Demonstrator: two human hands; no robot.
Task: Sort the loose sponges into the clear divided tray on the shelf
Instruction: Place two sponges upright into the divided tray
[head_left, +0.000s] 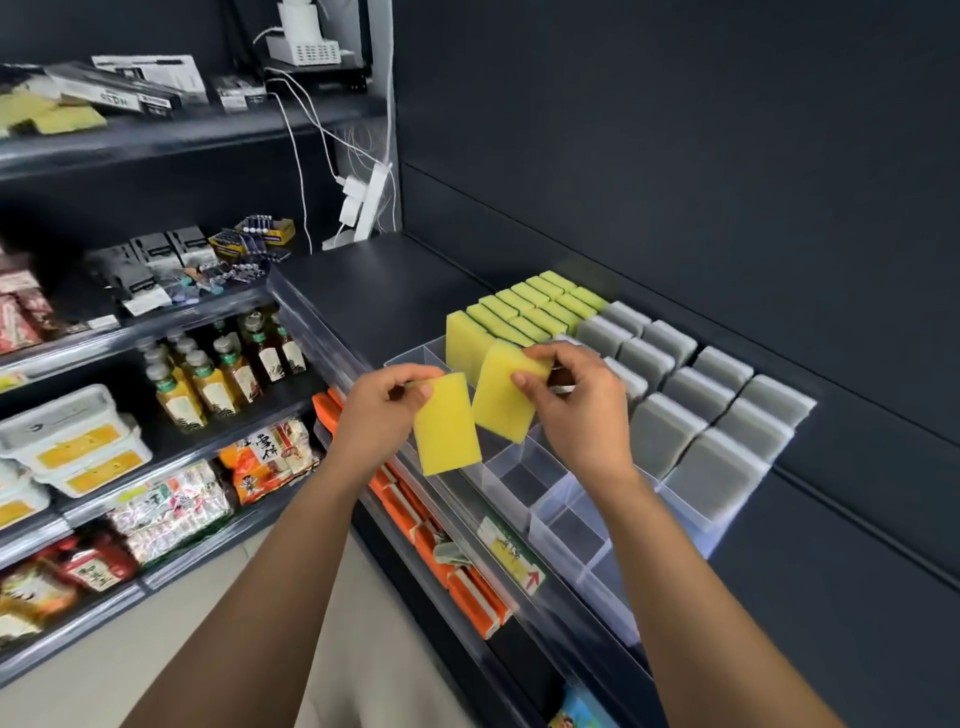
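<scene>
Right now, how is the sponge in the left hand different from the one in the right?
The left-hand sponge hangs lower, almost upright; the right-hand sponge sits higher and tilts more. The right-hand sponge is by the yellow-green sponge row; the left-hand sponge is farther off. Both are yellow rectangles, pinched near the top.

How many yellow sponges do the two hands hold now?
2. The left hand pinches the left sponge; the right hand pinches the right sponge, over the clear tray. None looks hidden.

Your left forearm (270, 571) and right forearm (691, 587) are bare along all the length in view. Your left grip (382, 410) and right grip (582, 415) are bare too; the nails look short, though the view is soft.
</scene>
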